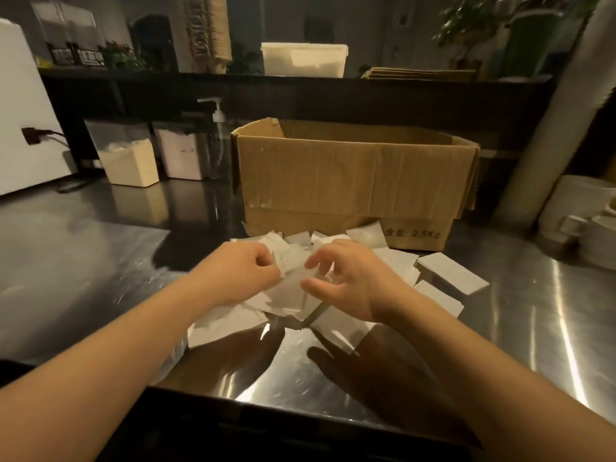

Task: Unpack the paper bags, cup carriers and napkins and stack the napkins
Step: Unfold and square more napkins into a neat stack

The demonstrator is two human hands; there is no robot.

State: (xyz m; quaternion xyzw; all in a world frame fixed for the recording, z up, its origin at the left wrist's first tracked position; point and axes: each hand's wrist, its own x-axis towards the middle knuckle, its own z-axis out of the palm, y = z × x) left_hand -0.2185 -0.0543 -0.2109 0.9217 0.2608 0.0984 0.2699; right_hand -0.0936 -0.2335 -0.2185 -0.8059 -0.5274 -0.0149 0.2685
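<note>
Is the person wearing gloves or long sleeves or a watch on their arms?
No. Both the left hand and the right hand are bare, with no gloves, rings or watch showing. The forearms are bare too, all the way to the edge of the picture, so no sleeve is in view. The fingernails look short and plain.

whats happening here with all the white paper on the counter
A person is sorting a loose pile of white paper napkins on the shiny steel counter, in front of an open brown cardboard box. The left hand pinches napkins from the pile; the right hand hovers over it with fingers loosely spread. A small neat stack of white napkins already sits to the right.
</note>
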